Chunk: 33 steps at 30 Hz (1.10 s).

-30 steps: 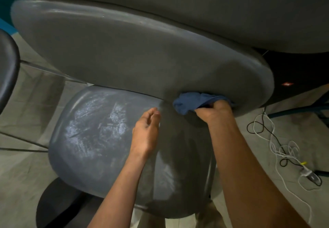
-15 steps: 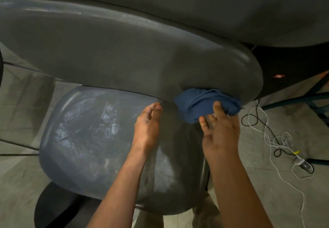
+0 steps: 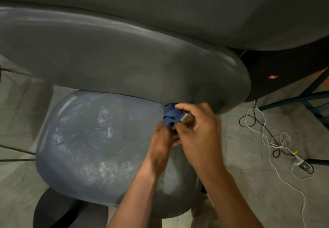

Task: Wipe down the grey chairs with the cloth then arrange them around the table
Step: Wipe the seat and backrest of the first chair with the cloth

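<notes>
A grey chair fills the view: its curved backrest [image 3: 124, 63] spans the middle and its seat [image 3: 99, 145] lies below, streaked with pale wipe marks. A bunched blue cloth [image 3: 171, 114] sits at the lower right edge of the backrest, above the seat. My left hand [image 3: 162, 138] and my right hand [image 3: 197, 129] meet at the cloth, and both pinch it between their fingers. Much of the cloth is hidden by the fingers.
A grey table edge [image 3: 213, 13] arches across the top. A black speaker [image 3: 277, 74] stands at the right, with blue metal legs [image 3: 302, 97] beside it. White and black cables [image 3: 274, 138] lie tangled on the tiled floor at the right. A dark round seat [image 3: 58, 210] shows bottom left.
My right hand drew the cloth down off the backrest edge and bunched it. My left hand rose from the seat and took hold of the cloth too.
</notes>
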Each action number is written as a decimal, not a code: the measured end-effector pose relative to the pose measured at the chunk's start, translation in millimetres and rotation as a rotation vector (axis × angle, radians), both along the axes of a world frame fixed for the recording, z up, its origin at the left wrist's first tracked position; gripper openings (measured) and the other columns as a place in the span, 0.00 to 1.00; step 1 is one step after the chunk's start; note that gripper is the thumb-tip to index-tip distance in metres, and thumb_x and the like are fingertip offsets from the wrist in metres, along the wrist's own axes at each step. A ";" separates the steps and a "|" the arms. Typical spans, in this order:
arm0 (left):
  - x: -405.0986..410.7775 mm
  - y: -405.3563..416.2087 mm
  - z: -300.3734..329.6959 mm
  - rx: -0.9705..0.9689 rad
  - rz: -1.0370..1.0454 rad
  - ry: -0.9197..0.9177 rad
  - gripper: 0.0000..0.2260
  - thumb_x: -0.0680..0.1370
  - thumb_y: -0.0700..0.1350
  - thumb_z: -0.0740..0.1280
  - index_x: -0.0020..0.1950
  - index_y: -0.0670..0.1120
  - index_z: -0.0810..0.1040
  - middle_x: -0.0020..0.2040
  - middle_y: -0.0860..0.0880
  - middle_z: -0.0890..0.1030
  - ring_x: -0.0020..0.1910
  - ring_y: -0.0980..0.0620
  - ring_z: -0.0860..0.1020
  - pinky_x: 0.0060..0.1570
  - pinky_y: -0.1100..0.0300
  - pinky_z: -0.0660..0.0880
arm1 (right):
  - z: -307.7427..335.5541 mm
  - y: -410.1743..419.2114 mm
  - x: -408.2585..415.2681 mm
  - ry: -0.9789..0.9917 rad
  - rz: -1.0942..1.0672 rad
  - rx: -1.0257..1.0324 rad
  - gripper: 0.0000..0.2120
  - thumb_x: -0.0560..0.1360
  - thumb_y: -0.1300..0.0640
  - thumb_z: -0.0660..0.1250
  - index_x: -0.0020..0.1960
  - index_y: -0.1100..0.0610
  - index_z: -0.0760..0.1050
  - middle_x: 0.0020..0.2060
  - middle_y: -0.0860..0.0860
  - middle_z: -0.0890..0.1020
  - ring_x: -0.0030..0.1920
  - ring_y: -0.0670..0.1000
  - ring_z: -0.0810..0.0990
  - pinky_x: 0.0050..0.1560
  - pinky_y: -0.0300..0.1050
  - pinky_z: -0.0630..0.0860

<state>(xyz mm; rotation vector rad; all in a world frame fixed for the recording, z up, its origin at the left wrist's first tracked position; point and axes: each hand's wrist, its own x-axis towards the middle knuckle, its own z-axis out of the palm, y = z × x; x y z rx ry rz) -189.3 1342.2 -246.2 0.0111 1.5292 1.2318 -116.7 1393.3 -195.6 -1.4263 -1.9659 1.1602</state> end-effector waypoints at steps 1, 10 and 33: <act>2.2 -1.4 -1.8 -0.005 0.034 -0.028 0.15 0.85 0.38 0.55 0.58 0.46 0.81 0.44 0.50 0.87 0.43 0.55 0.84 0.38 0.63 0.79 | 2.0 -3.4 -3.7 0.000 -0.007 0.036 0.17 0.69 0.60 0.70 0.55 0.49 0.82 0.50 0.45 0.77 0.50 0.47 0.80 0.51 0.38 0.78; 14.1 -7.8 -2.3 0.243 0.385 -0.425 0.07 0.72 0.43 0.72 0.49 0.44 0.83 0.44 0.47 0.83 0.43 0.54 0.84 0.43 0.62 0.81 | 13.0 -5.3 -11.6 -0.217 0.245 -0.003 0.15 0.66 0.59 0.69 0.51 0.46 0.78 0.49 0.45 0.76 0.50 0.51 0.78 0.46 0.51 0.76; 49.1 117.3 -110.8 -0.190 0.532 0.347 0.25 0.85 0.50 0.53 0.81 0.43 0.61 0.78 0.41 0.68 0.75 0.42 0.69 0.72 0.52 0.67 | 14.5 96.2 53.6 -0.145 -0.065 0.266 0.25 0.79 0.58 0.69 0.75 0.48 0.69 0.67 0.50 0.73 0.66 0.48 0.68 0.59 0.33 0.64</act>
